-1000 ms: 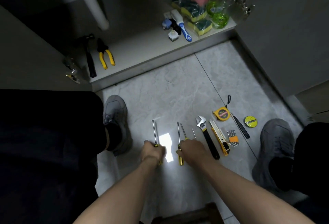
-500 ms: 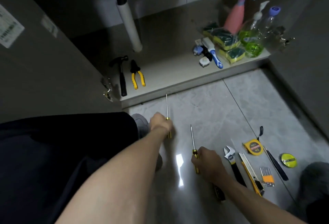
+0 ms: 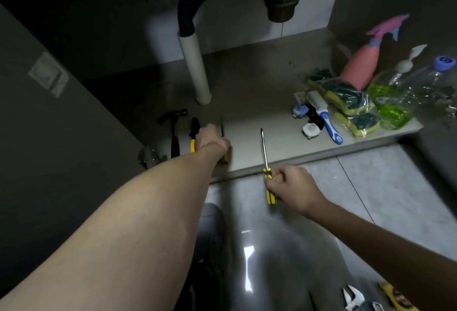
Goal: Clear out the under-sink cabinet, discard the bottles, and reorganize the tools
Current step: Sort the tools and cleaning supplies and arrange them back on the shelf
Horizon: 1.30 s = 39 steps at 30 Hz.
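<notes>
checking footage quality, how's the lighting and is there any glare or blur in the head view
Head view: dim overall, cabinet back and door nearly black; a bright glare streak on the floor tile; wide-angle bending at the edges; pink sprayer and wrench blurred; both screwdrivers, left and right, reasonably sharp.

One head-worn view looks forward and down, close over both forearms, into the open cabinet floor [image 3: 259, 117]
</notes>
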### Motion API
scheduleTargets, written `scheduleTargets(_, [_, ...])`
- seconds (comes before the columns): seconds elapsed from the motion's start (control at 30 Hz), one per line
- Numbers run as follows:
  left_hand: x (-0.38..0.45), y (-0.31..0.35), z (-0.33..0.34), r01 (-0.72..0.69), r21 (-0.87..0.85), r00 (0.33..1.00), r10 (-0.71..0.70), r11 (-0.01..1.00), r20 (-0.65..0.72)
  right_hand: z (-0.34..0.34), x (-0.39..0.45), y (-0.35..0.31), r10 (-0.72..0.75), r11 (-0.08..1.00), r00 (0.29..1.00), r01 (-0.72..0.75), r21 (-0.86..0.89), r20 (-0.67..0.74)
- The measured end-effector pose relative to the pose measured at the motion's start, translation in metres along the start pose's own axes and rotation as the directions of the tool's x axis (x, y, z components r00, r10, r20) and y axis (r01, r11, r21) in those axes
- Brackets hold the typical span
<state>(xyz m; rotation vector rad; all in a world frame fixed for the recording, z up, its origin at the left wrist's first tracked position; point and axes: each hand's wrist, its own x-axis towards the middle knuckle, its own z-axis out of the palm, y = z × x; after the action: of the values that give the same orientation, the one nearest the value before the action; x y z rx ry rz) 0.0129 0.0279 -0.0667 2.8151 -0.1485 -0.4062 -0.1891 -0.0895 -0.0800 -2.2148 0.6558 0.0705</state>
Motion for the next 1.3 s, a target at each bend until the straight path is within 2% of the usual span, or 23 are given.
scheduleTargets(0.1, [0.004,-0.012,0.007,-0.103,0.205,0.988,0.124,0.973,-0.095,0.006,0.048,-0.026,-0.035,0.999,0.999,0.035,-0.014,-0.004])
scheduleTargets(0.17, [0.002,-0.021,0.008,-0.108,0.279,0.975,0.157,0.954,-0.158,0.013,0.072,-0.039,-0.017,1.000,1.000,0.017,-0.026,-0.006])
scheduleTargets(0.23, [0.003,-0.030,0.013,-0.096,0.224,0.969,0.143,0.970,-0.203,0.021,0.089,-0.046,0.015,1.000,1.000,-0.015,-0.011,-0.006])
scheduleTargets(0.3, [0.001,-0.039,0.019,-0.099,0.084,0.969,0.115,0.992,-0.220,0.029,0.099,-0.049,0.040,0.999,0.999,-0.040,0.015,-0.002])
scheduleTargets(0.4, [-0.001,-0.046,0.025,-0.143,0.073,0.953,0.157,0.987,-0.260,0.039,0.103,-0.048,0.053,0.998,0.999,-0.053,0.024,0.002])
scheduleTargets(0.57, [0.007,-0.050,0.017,-0.003,0.024,0.976,0.009,1.000,-0.219,0.043,0.107,-0.040,0.076,0.997,0.997,-0.076,0.027,-0.007])
scheduleTargets(0.73, [0.004,-0.048,0.016,0.051,-0.078,0.975,-0.067,0.996,-0.213,0.047,0.105,-0.033,0.091,0.995,0.995,-0.088,0.048,-0.043])
scheduleTargets(0.93, [0.003,-0.051,0.012,0.154,-0.103,0.958,-0.174,0.983,-0.228,0.052,0.107,-0.035,0.096,0.995,0.994,-0.094,0.037,-0.048])
scheduleTargets(1.07, [0.003,-0.054,0.012,0.226,-0.036,0.934,-0.227,0.974,-0.274,0.053,0.107,-0.035,0.106,0.994,0.993,-0.105,0.037,-0.049])
scheduleTargets(1.2, [0.004,-0.055,0.014,0.217,-0.114,0.941,-0.239,0.969,-0.241,0.053,0.108,-0.037,0.109,0.994,0.993,-0.108,0.025,-0.047])
scheduleTargets(1.3, [0.000,-0.055,0.013,0.197,-0.101,0.944,-0.216,0.975,-0.250,0.052,0.108,-0.037,0.110,0.994,0.993,-0.110,0.004,-0.039])
